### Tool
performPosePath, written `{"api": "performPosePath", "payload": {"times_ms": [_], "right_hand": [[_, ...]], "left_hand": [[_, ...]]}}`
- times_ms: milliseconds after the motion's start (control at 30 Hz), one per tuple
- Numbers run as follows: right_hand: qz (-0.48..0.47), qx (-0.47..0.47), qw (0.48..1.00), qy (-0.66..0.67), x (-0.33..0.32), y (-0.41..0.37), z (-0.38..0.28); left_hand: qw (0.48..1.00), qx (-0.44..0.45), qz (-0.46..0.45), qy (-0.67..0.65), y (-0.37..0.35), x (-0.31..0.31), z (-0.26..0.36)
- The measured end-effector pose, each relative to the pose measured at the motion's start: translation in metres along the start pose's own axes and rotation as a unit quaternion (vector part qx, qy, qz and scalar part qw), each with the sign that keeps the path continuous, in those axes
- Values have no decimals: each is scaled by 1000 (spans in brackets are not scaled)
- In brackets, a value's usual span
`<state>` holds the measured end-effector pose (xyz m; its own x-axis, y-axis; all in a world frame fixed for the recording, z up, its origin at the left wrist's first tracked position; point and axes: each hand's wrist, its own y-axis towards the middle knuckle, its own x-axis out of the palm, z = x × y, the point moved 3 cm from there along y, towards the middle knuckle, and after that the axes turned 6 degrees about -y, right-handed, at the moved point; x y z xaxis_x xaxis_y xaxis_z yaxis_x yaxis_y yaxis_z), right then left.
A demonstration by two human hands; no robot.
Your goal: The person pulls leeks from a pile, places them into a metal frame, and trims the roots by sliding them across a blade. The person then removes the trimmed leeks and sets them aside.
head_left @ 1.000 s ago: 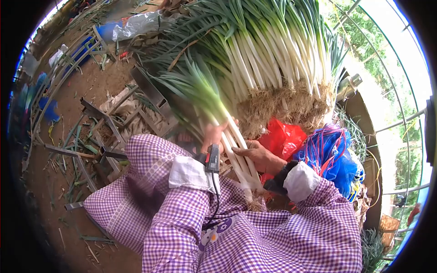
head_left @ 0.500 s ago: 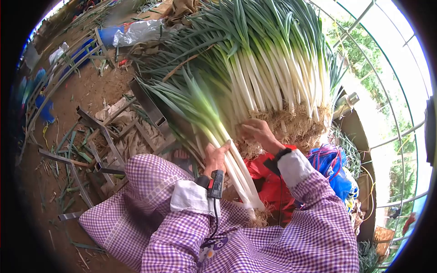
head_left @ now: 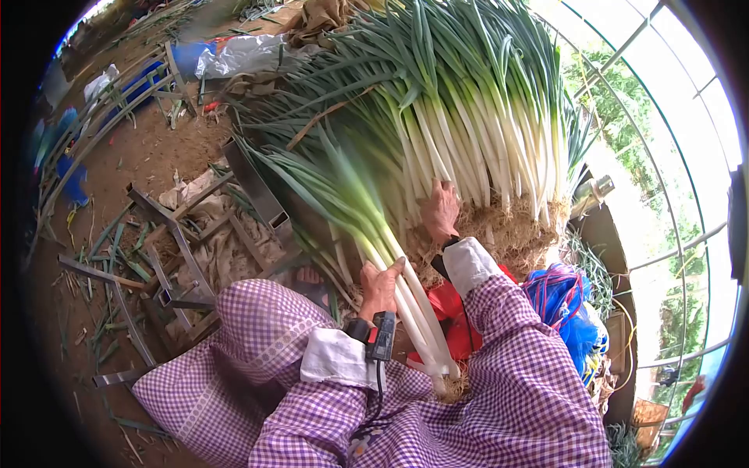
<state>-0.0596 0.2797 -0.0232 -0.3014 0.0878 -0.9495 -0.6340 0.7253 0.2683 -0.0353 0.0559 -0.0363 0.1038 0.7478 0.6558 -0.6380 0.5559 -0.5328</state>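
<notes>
My left hand (head_left: 380, 288) is wrapped round a small bunch of leeks (head_left: 419, 324), whose roots rest near my lap and whose green leaves point up and left. At the root end of the big leek pile (head_left: 468, 140), my right hand (head_left: 441, 212) touches the white stalks. Its fingers are bent over a stalk, partly hidden among the pile. The piled leeks lie side by side, leaves at the top and tangled brown roots (head_left: 519, 226) at the bottom.
A metal frame (head_left: 183, 242) stands at the left over leaf scraps. A red bag (head_left: 456, 312) and a blue bag (head_left: 573, 300) lie right of my held bunch. Silver sheeting (head_left: 238, 56) is at the upper left. Greenhouse bars (head_left: 686, 242) curve along the right.
My right hand has moved up and slightly left onto the stalks of the pile. My left hand and its bunch have shifted slightly down and right.
</notes>
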Motion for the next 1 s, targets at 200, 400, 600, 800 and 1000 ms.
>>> {"api": "performPosePath", "payload": {"times_ms": [200, 400, 600, 800, 1000], "right_hand": [[-30, -22, 996, -84, 14, 21, -19], [69, -17, 985, -158, 42, 26, -30], [62, -9, 987, -148, 52, 40, -28], [-9, 22, 998, -51, 37, 48, -29], [-109, 10, 991, 74, -2, 64, -17]], "left_hand": [[999, 45, 24, -2, 7, -7, -8], [997, 70, 38, 15, 13, -14, -17], [998, 51, 42, 16, 9, -10, -10], [996, 55, 49, 55, 9, -12, -6], [995, 44, 47, 69, 14, -14, -7]]}}
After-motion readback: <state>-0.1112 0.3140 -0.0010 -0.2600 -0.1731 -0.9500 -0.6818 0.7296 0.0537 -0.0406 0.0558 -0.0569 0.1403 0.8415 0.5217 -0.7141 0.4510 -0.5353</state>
